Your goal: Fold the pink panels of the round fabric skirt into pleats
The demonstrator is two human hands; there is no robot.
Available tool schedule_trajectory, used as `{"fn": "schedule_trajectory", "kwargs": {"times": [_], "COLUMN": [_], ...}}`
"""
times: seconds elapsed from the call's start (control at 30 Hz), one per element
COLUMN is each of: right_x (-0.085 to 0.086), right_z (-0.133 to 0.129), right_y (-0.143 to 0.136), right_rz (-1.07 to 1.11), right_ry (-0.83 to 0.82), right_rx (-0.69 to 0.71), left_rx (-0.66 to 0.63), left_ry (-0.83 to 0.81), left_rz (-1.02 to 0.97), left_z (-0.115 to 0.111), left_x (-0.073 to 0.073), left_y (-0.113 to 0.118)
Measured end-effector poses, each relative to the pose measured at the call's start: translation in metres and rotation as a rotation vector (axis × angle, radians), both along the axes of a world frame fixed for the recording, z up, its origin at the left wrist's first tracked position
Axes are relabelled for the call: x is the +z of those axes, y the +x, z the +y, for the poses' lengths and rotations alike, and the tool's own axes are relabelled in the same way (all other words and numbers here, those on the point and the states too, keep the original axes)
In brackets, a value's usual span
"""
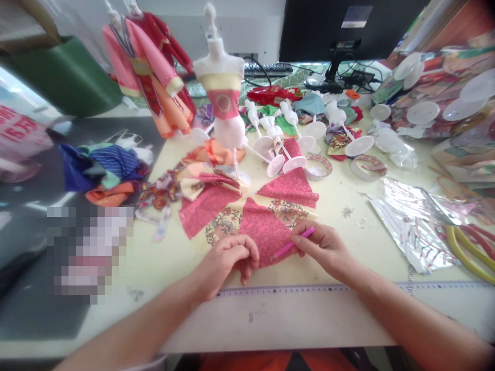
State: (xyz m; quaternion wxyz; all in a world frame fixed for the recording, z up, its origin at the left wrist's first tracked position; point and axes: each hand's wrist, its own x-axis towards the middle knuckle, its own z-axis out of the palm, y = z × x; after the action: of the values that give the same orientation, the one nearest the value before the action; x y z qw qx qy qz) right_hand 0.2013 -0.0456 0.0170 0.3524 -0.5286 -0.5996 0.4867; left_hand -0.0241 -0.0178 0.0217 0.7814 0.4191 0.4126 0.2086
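A pieced fabric skirt (266,229) of pink and floral panels lies fanned out on the table. My right hand (319,247) pinches a pink pen (294,243) over its right front part, with the pen's tip pointing down to the left. At the skirt's front left edge rests my left hand (234,255), its fingers curled loosely inward; whatever may be between them is hidden. Behind the skirt stands a small white mannequin (228,131) wearing a yellow and pink bodice.
A long ruler (278,291) lies along the table's front. Small mannequins (270,123), tape rolls (317,167) and a monitor (348,31) stand behind. Fabric scraps (112,165) lie left; scissors (469,252) and a silvery packet (415,232) lie right.
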Motion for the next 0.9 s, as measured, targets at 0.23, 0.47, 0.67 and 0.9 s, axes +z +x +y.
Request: {"fn": "schedule_trajectory", "kwargs": {"times": [0.23,0.47,0.67,0.9], "right_x": [-0.0001,0.0005,0.0008,0.0016], "right_z": [-0.0003,0.0002,0.0005,0.0016], "right_y": [0.0005,0.0,-0.0012,-0.0015], "right_rz": [0.001,0.002,-0.006,0.004], "right_ry": [-0.002,-0.007,-0.004,-0.009], "right_rx": [0.004,0.002,0.007,0.014], "left_rx": [-0.018,-0.121,-0.126,-0.223], "left_ry": [0.004,0.092,0.166,0.46], "left_rz": [-0.047,0.132,0.205,0.318], "left_z": [-0.0007,-0.005,-0.0051,-0.0046], "left_x": [0.0009,-0.0023,-0.0039,-0.0032], "left_y": [-0.0022,0.0001,0.0004,-0.0002]}}
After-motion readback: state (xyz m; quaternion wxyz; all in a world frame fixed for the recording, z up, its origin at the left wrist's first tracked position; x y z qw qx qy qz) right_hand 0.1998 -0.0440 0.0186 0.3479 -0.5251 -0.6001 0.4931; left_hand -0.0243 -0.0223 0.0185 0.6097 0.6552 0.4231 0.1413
